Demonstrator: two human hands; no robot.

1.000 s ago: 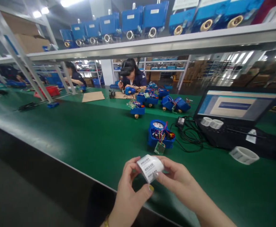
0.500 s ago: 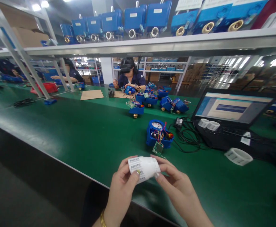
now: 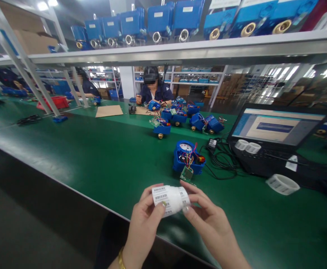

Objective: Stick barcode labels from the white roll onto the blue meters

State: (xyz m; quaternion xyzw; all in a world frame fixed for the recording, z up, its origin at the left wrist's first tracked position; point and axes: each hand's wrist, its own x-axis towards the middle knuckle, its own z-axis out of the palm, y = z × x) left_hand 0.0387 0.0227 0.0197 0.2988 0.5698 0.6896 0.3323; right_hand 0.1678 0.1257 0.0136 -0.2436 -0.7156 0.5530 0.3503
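White paper label roll with black printed barcodes [image 3: 170, 201]: in both hands, appears over the green tabletop [image 3: 96, 160], near its front edge, which slants down to the right under the hands. Green surface runs off to the left of the hands. Ahead, room is shorter: blue meter housing with exposed coloured wires [image 3: 176, 164] sits just beyond the fingers, its small green circuit board [image 3: 187, 173] hanging toward the roll, apart from it.

Grip: left hand [image 3: 145, 218] pinches the roll's left end, thumb pressed on the printed face, fingers curled behind. Right hand [image 3: 208, 218] has the right end, thumb at the lower corner, fingers round the upper side and back; rear fingertips hidden. Roll lies crosswise between both hands, about level, barcodes facing the wearer.

Further out, right: loose ring of white barcode labels [image 3: 283, 184] beside the black open laptop [image 3: 306, 149]; two small white label rolls [image 3: 247, 146] on the laptop, below its screen. Black coiled cable [image 3: 222, 161] between laptop and housing. More blue housings with brass fittings [image 3: 177, 116] farther back; co-worker in dark top [image 3: 167, 93] behind them. White shelf [image 3: 163, 52] overhead.
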